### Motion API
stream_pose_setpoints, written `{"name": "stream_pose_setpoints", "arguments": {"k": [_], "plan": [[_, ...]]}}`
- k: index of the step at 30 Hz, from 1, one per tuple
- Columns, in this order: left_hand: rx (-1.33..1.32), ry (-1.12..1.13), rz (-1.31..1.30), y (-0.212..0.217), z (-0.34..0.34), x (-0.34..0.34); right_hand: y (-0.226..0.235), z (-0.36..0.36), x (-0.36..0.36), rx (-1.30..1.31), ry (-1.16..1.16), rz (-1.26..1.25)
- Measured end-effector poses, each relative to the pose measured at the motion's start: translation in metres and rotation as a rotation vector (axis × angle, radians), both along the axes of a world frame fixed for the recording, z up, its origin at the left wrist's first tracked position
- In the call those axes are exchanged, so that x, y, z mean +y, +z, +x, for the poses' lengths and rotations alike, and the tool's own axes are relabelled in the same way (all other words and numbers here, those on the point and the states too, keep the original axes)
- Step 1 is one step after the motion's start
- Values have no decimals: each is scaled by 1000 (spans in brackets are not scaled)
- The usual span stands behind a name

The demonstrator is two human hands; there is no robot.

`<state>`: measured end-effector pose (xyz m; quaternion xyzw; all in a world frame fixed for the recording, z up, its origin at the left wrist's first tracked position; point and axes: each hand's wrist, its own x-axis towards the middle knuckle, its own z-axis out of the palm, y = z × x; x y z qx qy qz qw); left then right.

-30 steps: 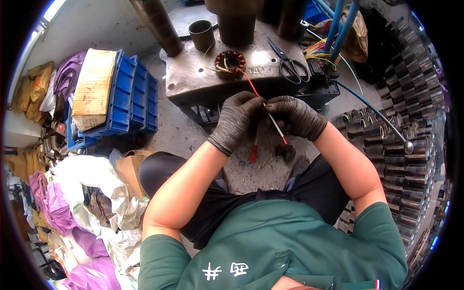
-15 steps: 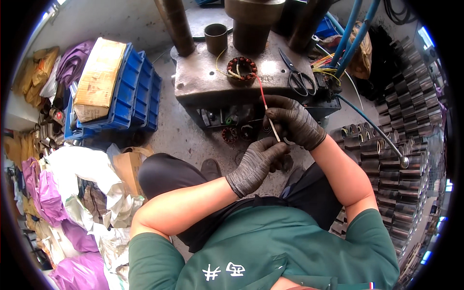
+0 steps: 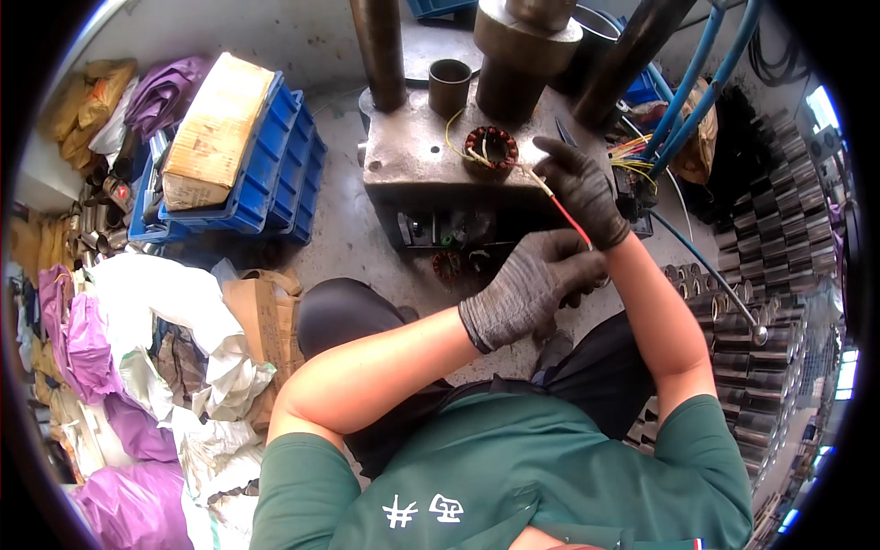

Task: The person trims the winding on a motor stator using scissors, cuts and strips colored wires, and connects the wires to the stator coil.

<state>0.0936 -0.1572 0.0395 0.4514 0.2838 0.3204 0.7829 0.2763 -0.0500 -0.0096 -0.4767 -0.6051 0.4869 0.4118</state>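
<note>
A small ring-shaped stator (image 3: 490, 163) with dark red windings stands on the metal press bed (image 3: 403, 165). From it a red wire (image 3: 570, 220) runs toward me, with a white sleeve (image 3: 539, 181) over its part near the stator. My left hand (image 3: 532, 286), in a grey glove, pinches the wire's near end. Beside the sleeve, my gloved right hand (image 3: 582, 191) has its fingers stretched toward the stator and apart. Scissors (image 3: 565, 133) lie behind the right hand, mostly hidden by it. A yellow lead (image 3: 449, 133) also comes out of the stator.
A metal cup (image 3: 450, 87) and the press ram (image 3: 518, 78) stand behind the stator. Blue hoses (image 3: 683, 105) and coloured wires (image 3: 632, 151) are at the right. Metal cylinders (image 3: 761, 357) are stacked far right. Blue crates (image 3: 293, 156) with a cardboard box (image 3: 220, 128) stand left.
The white sleeve has moved along the red wire toward the stator. My right hand has shifted toward the stator and its fingers have spread; my left hand has moved right and forward. The view has shifted.
</note>
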Motion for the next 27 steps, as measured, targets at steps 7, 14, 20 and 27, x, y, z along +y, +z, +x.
{"name": "stream_pose_setpoints", "arguments": {"k": [7, 14, 20, 27], "plan": [[234, 245, 1048, 24, 11, 66, 10, 9, 2, 51, 357, 531], [787, 490, 1173, 21, -39, 150, 21, -17, 27, -20, -20, 441], [986, 572, 1224, -31, -39, 156, 14, -12, 30, 118, 48, 403], [1020, 602, 1223, -49, -34, 151, 14, -14, 25, 117, 7, 340]]}}
